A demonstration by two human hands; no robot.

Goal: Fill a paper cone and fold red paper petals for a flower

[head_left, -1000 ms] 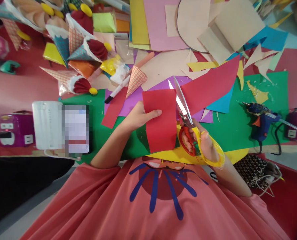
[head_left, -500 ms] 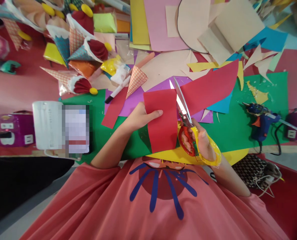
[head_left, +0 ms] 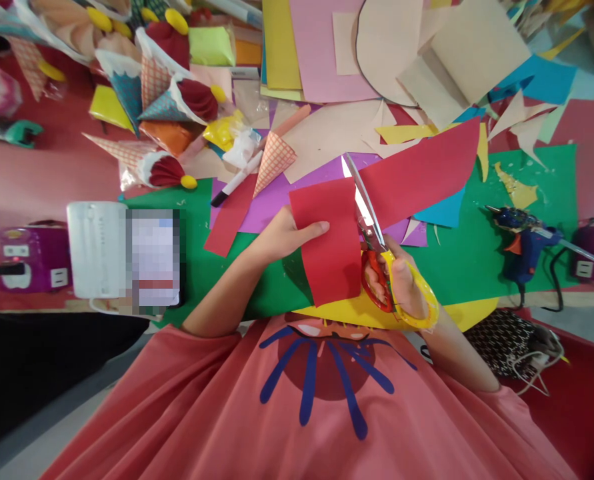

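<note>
My left hand (head_left: pixel 297 233) pinches a red sheet of paper (head_left: pixel 329 267) by its left edge, thumb on top and fingers hidden beneath. In my right hand (head_left: pixel 407 283) are scissors (head_left: pixel 371 223) with one red and one yellow handle loop. Their blades point up and away from me, slightly apart, along the right edge of the held sheet. Just past the blades, a longer red strip (head_left: pixel 424 170) slants up to the right. Whether the two red pieces still join behind the blades is hard to see.
A blue glue gun (head_left: pixel 524 247) lies on the green sheet (head_left: pixel 477 260) at right. Left are a blurred-screen phone (head_left: pixel 154 257), a white box (head_left: pixel 98 250) and a purple power socket (head_left: pixel 31 259). Paper cones (head_left: pixel 275 160), a marker (head_left: pixel 234 181) and paper scraps (head_left: pixel 519 123) crowd the back.
The held red sheet has tilted, its lower end swinging right toward the scissors. The scissor blades have come closer together. Both hands keep nearly the same places.
</note>
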